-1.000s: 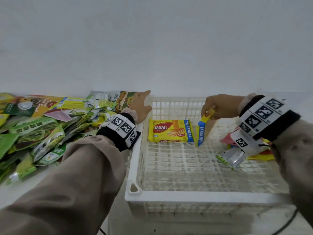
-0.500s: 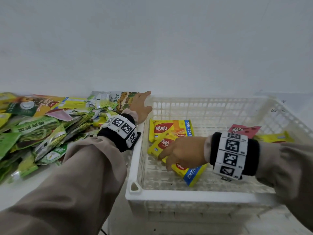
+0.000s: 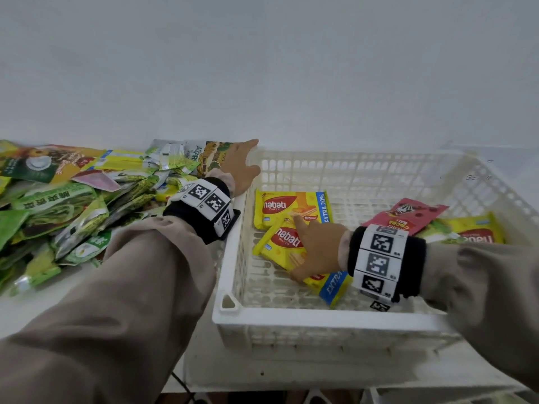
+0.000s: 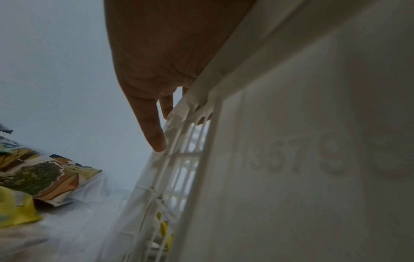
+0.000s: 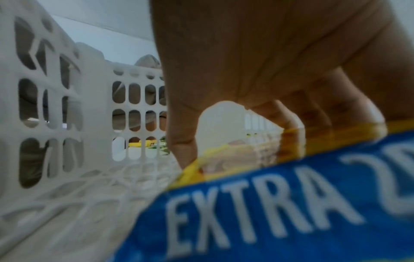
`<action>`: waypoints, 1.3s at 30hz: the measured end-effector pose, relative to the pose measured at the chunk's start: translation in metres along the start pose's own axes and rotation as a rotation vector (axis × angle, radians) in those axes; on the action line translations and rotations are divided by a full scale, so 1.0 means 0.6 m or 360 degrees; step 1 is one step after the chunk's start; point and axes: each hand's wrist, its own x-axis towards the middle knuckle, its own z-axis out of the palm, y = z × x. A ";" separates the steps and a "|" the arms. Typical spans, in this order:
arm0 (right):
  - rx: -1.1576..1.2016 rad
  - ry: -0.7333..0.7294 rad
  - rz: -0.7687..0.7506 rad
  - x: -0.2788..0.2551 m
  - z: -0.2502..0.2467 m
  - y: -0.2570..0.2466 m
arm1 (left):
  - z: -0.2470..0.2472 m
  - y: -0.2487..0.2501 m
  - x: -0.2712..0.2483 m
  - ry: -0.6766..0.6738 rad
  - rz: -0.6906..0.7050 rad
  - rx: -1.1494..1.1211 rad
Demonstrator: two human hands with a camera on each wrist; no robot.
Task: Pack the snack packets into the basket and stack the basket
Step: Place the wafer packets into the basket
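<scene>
- The white plastic basket with holes (image 3: 320,319) sits in the lower right of the head view, on a white table (image 3: 43,310).
- The left hand (image 3: 240,167) reaches forward near the middle of the head view and rests on the basket's left rim, close to the far corner.
- In the left wrist view its fingers (image 4: 152,124) are straight and a little apart, lying along the rim. They do not curl round anything.
- The left arm in a tan sleeve (image 3: 116,301) comes up from the lower left. A black wristband with square black-and-white tags (image 3: 208,204) goes round the wrist.
- The right hand (image 3: 316,249) is inside the basket, palm down, on a yellow and blue wafer packet (image 3: 284,243).
- In the right wrist view the thumb and bent fingers (image 5: 289,120) touch the packet's top. It is not clear if they pinch it or only press it.
- This packet lies tilted, its far end over a second yellow wafer packet (image 3: 277,205) lying flat by the left wall.
- A red snack packet (image 3: 408,214) and another yellow packet (image 3: 472,228) lie at the basket's right side.
- A heap of green and yellow snack packets (image 3: 73,199) lies on the table at the left of the head view.
</scene>
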 end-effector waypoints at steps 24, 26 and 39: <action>-0.0244 0.0163 -0.0399 0.020 0.018 0.011 | 0.001 0.003 0.000 -0.0006 0.0015 0.0087; -0.0227 0.0075 -0.0420 0.018 0.006 0.014 | 0.000 0.003 0.001 -0.0014 0.0020 0.0091; 0.0296 0.0013 0.0355 -0.106 -0.145 0.245 | 0.001 0.007 0.000 -0.0031 0.0035 0.0299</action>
